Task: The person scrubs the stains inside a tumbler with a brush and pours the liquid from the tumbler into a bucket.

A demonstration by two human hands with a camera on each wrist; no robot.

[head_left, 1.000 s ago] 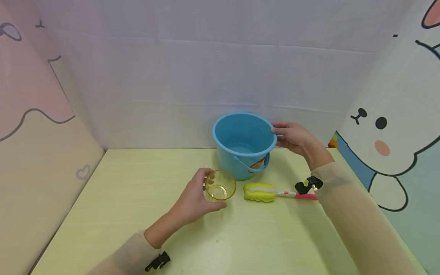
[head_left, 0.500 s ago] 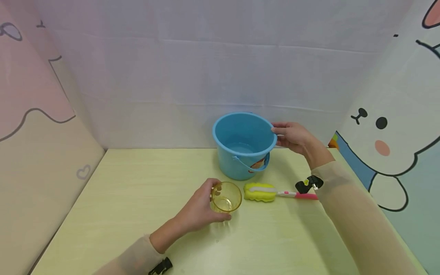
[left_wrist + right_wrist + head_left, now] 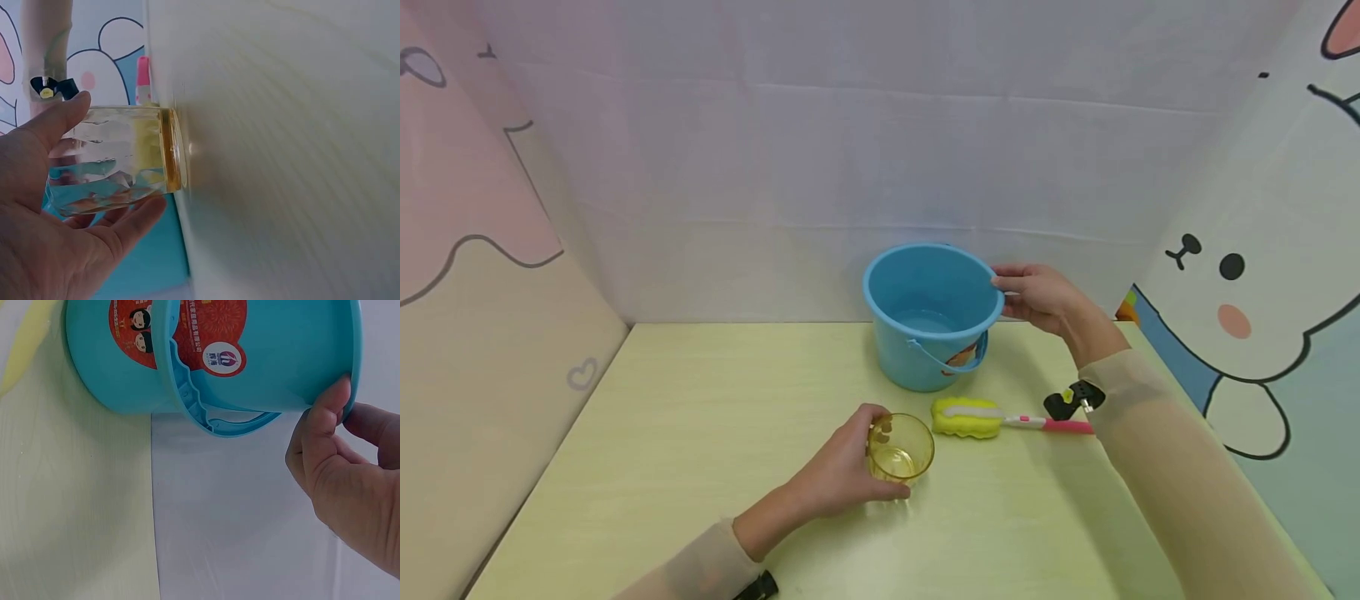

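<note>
My left hand holds a clear amber-tinted glass, thumb on the near side and fingers round the far side. In the left wrist view the glass has a faceted body, and its base is at or just above the tabletop; whether it touches I cannot tell. At the back, a blue bucket stands upright with its handle hanging down in front. The right hand pinches the bucket's right rim. In the right wrist view, the bucket bears a red sticker, and fingers and thumb clasp its edge.
A bottle brush with a yellow sponge head and pink handle lies in front of the bucket, right of the glass. The pale table ends against a white cloth backdrop. Printed cartoon panels flank both sides.
The left hand has carried the glass towards me and a little to the right, away from the bucket. The right hand and bucket have stayed in place.
</note>
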